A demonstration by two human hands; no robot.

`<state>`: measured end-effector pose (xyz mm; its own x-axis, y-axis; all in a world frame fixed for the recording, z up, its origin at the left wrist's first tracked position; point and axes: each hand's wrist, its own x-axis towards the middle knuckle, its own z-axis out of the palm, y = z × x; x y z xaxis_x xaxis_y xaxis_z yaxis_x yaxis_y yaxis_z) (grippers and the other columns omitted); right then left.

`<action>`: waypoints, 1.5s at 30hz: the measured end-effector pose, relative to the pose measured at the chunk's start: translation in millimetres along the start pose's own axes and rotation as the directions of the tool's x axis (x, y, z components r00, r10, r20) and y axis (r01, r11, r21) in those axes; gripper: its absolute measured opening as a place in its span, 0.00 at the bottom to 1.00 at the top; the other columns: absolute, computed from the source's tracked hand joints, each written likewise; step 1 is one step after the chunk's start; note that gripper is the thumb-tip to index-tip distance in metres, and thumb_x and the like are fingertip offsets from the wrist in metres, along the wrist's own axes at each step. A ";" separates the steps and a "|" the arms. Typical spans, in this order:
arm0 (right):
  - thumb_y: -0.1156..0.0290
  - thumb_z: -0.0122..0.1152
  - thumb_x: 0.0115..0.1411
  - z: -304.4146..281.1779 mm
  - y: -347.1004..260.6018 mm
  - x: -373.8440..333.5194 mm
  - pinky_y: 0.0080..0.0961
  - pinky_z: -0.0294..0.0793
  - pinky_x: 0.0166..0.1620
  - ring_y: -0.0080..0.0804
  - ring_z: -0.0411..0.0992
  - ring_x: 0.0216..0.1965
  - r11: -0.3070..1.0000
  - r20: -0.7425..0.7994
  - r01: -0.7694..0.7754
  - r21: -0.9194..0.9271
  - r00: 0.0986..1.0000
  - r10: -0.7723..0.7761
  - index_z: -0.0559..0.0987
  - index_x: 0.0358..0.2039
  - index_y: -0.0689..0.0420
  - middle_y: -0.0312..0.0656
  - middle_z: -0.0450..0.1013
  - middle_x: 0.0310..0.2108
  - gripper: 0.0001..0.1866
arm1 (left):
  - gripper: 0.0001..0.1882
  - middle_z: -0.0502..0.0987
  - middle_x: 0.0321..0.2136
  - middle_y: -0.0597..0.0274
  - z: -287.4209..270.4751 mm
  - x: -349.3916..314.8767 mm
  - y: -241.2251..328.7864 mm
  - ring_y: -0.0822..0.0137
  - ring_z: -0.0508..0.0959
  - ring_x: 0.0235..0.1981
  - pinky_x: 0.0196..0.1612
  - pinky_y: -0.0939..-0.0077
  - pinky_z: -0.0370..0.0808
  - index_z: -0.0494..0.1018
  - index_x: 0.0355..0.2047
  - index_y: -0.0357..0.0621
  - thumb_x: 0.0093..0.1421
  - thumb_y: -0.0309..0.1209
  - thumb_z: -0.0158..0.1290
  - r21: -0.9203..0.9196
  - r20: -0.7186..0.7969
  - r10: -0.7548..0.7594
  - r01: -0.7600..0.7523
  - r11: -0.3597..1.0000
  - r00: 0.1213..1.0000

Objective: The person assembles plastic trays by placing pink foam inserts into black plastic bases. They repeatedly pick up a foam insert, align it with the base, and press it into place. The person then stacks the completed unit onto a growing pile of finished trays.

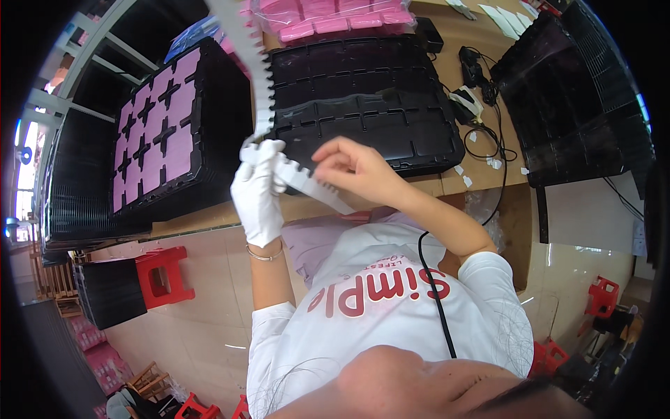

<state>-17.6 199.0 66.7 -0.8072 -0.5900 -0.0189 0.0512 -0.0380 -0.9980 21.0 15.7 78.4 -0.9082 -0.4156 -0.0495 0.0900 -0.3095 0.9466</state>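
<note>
My left hand (pixel 257 192), in a white glove, is closed around a long white strip (pixel 246 59) with a row of dark tabs or notches along one edge. The strip rises from the hand toward the top of the view. Its other end (pixel 324 192) trails down to the right, in front of my shirt. Beside this lower part is my bare right hand (pixel 352 167), fingers bent and apart from the thumb; nothing shows between them. Just beyond both hands lies a black molded plastic tray (pixel 363 105) with a shiny surface and several sections.
At left stands a black tray stack (pixel 227 115) with pink pads (pixel 157 129) in the top one. More black trays (pixel 572 98) stand at right. Pink bagged packs (pixel 328 17) lie at the back. Cables (pixel 499 143) and white scraps (pixel 467 180) are on the brown tabletop (pixel 513 167). A red stool (pixel 164 276) stands below left.
</note>
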 end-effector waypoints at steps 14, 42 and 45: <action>0.78 0.68 0.49 -7.2 -5.0 -13.1 0.24 0.72 0.38 0.29 0.73 0.33 0.715 0.100 0.537 -0.448 0.825 -0.557 0.82 0.28 0.57 0.38 0.76 0.30 0.05 | 0.13 0.78 0.32 0.61 -28.3 23.1 7.4 0.79 0.72 0.24 0.23 0.87 0.64 0.72 0.46 0.36 0.64 0.32 0.54 -0.117 -0.265 0.110 -0.145 0.982 0.958; 0.70 0.65 0.56 -18.2 -17.4 59.4 0.14 0.64 0.32 0.12 0.61 0.26 0.957 0.320 -0.189 -0.221 0.913 0.255 0.77 0.45 0.57 0.25 0.67 0.25 0.16 | 0.16 0.74 0.23 0.61 -33.1 21.6 17.8 0.82 0.64 0.13 0.13 0.90 0.56 0.72 0.42 0.33 0.67 0.37 0.50 -0.132 -0.129 -0.068 0.051 0.990 0.989; 0.60 0.69 0.51 10.4 -13.5 14.6 0.26 0.66 0.31 0.27 0.64 0.23 0.860 0.217 0.041 -0.508 0.973 0.082 0.75 0.47 0.58 0.34 0.65 0.21 0.25 | 0.14 0.74 0.24 0.60 -34.2 23.8 16.5 0.81 0.63 0.13 0.13 0.89 0.56 0.71 0.42 0.33 0.67 0.35 0.50 -0.394 0.044 -0.043 0.057 0.917 0.998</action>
<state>-23.9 182.6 80.5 -0.6531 -0.7523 -0.0867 -0.2883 0.3528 -0.8902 14.8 -28.6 81.9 -0.9283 -0.3640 -0.0763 0.1921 -0.6448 0.7398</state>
